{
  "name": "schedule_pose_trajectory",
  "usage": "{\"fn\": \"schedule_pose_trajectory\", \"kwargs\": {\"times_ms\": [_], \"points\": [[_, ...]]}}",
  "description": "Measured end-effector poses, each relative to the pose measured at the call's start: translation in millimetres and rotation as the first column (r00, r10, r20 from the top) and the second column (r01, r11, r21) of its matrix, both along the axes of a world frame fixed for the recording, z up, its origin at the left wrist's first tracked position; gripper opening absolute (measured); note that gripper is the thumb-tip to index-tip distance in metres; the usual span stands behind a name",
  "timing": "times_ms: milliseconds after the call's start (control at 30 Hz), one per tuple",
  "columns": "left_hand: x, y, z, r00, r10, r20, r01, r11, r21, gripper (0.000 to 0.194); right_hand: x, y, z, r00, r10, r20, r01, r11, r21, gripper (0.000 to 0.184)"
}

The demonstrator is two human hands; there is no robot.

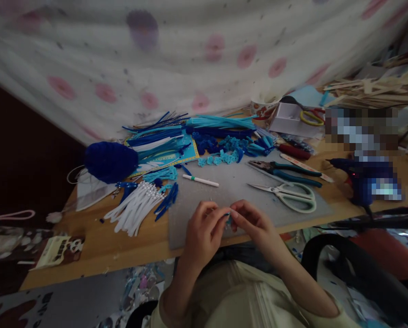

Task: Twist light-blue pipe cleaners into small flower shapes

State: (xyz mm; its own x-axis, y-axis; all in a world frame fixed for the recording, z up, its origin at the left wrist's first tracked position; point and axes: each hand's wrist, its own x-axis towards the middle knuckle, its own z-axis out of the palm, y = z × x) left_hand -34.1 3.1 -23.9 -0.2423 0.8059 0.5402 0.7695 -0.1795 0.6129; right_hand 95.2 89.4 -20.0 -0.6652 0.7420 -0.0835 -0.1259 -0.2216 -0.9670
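Observation:
My left hand (pixel 204 234) and my right hand (pixel 255 225) meet over the front edge of the grey mat (pixel 186 223). Between their fingertips is a small blue piece (pixel 228 218), mostly hidden, that looks like pipe cleaner. Both hands are closed in a pinch on it. Just beyond them lies a white marker (pixel 200 181) with a green band. Scissors (pixel 294 196) with pale green handles rest to the right, below pliers (pixel 286 172) with dark teal grips. Light-blue pipe cleaner flowers (pixel 219 158) lie in a row at the mat's far edge.
White pipe cleaner strips (pixel 135 212) with pearl beads and a dark blue fluffy bundle (pixel 110 160) lie left. Long blue stems (pixel 221 121) are piled behind. A glue gun (pixel 361 175) stands right, near a white box (pixel 286 118). A patterned curtain (pixel 176 59) hangs behind the table.

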Motion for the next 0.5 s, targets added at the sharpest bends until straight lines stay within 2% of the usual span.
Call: {"fn": "schedule_pose_trajectory", "kwargs": {"times_ms": [133,200,267,367,433,500], "points": [[-7.1,-2.6,4.3,0.985,-0.03,-0.169,0.046,0.995,0.094,0.019,1.0,-1.0,1.1,1.0,0.012,-0.004,-0.012,0.999,-0.033,0.037],[-7.1,-3.6,5.5,0.978,-0.014,-0.206,0.04,0.992,0.119,0.019,1.1,-2.9,2.4,1.0,0.007,0.015,-0.007,1.0,-0.028,0.037],[-5.8,-3.5,7.2,0.988,0.019,-0.151,-0.001,0.993,0.118,0.013,0.9,-5.9,3.7,0.999,-0.027,0.031,0.027,1.0,0.005,0.036],[-4.5,-1.6,10.7,0.998,0.037,0.045,-0.04,0.997,0.064,0.003,0.9,-10.7,4.0,0.996,-0.085,0.019,0.084,0.995,0.061,0.032],[-5.2,-1.0,12.4,0.991,0.021,0.13,-0.019,1.0,-0.016,0.006,1.4,-12.4,2.6,0.995,-0.096,0.012,0.095,0.991,0.093,0.03],[-6.8,-2.1,13.1,0.993,-0.018,0.113,0.029,0.995,-0.091,0.006,2.4,-11.9,1.0,0.996,-0.081,0.026,0.076,0.987,0.145,0.029]]}}
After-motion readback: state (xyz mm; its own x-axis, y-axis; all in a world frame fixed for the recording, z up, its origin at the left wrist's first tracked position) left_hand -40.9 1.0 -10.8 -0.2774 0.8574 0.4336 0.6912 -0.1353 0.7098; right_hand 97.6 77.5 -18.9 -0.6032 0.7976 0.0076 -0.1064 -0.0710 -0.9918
